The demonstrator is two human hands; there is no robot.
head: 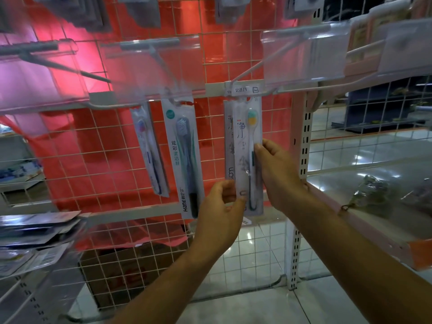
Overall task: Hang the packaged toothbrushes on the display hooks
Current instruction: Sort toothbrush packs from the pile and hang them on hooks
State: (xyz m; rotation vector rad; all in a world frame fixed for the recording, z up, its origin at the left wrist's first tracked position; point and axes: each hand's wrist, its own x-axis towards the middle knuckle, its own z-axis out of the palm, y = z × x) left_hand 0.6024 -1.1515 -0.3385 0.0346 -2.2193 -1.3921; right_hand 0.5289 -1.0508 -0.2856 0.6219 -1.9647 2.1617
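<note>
Right grip and left grip pinch the "净" toothbrush pack.

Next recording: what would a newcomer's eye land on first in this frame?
The glowing red backing behind the white wire grid fills the left and centre. In front of it, mid-frame, both hands hold one white toothbrush pack: the right hand pinches its right edge, and the left hand grips its lower left corner. Just left of them hangs a pack with a dark toothbrush.
</note>
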